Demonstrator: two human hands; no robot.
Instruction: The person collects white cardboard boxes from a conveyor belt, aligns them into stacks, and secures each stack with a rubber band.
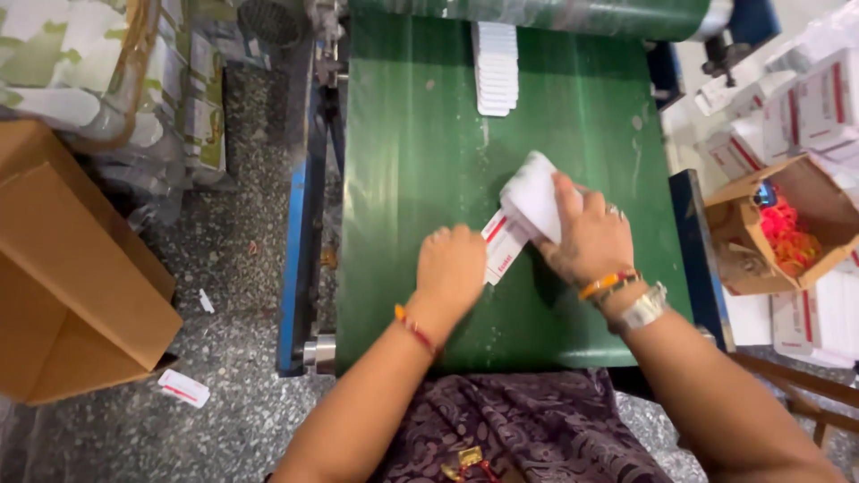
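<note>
Small white cartons with red stripes (512, 234), a short stack lying tilted mid-belt on the green conveyor belt (412, 161). Both hands on them.

Right hand (586, 234): palm flat over the upper, white end of the stack, fingers spread narrow and pressing down, not wrapped round. Left hand (450, 266): curled loosely at the lower, red-striped end, knuckles up; fingertips hidden beneath, so whether it pinches a carton or only butts against the edge cannot be told.

Handling, as judged: thin cardboard, light, stiff along the faces but easily crushed at corners. Smooth printed surfaces likely to slide over each other and over the belt, so the stack would fan out unless squeezed from both ends. Best hold looks to be on the short end faces, with even pressure.

Farther up the belt, a neat row of white cartons (497, 67). An open cardboard box with red bits inside (783, 228) to the right; a large brown box (72, 268) on the floor left.
</note>
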